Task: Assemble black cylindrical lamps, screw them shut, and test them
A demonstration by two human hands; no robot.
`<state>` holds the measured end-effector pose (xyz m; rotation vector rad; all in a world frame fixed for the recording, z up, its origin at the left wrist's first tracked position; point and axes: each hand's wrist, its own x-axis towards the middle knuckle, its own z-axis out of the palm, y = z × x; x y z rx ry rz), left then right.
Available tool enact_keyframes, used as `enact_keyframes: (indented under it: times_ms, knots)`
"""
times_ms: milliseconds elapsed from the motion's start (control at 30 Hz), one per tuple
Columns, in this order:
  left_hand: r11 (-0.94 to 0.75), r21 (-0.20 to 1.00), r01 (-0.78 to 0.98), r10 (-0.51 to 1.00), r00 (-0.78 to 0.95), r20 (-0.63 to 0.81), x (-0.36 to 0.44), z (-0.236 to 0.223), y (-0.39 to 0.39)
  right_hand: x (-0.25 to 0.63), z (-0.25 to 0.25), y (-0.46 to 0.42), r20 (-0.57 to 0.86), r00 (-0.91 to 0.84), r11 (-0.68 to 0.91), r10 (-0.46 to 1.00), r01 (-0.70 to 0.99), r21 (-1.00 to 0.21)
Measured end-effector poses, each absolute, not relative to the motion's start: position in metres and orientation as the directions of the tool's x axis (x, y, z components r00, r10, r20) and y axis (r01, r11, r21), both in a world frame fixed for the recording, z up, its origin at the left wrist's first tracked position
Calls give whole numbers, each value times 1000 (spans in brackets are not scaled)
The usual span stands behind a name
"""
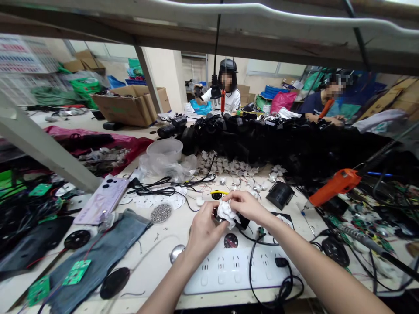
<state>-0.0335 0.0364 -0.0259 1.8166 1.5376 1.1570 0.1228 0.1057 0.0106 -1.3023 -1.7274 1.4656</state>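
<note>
In the head view a crumpled white wad, like tissue or thin plastic, is between my two hands above the worktable. My left hand is closed around its left side, with a dark object partly showing by the fingers. From the right, the bent fingers of my right hand pinch the wad's top. Whatever is inside the wad is hidden. Just in front of my wrists lies a white power strip with a black plug at its right. A small round dark part rests behind the strip.
An orange electric screwdriver hangs at the right, beside a soldering iron and loose circuit boards. Small white parts are heaped behind my hands. At left lie a phone and grey cloth. Two people sit across the table.
</note>
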Motion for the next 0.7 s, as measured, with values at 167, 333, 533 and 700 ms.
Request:
enact_keyframes:
  times_ms: [167,333,533,700]
  knots:
    - [-276,773,571,944,8,331,-36,-31,35,122,9,101,-103,-389,63,915,390,-919]
    - [-360,724,588,904,31,426,-36,-28,34,121,11,94,-73,-427,128,901,424,-897]
    - [-420,679,602,875,70,479,-35,-22,33,119,5,94,-114,-392,67,913,421,-904]
    - [-418,677,606,875,68,479,-32,-20,35,117,3,96,-118,-388,33,914,362,-932]
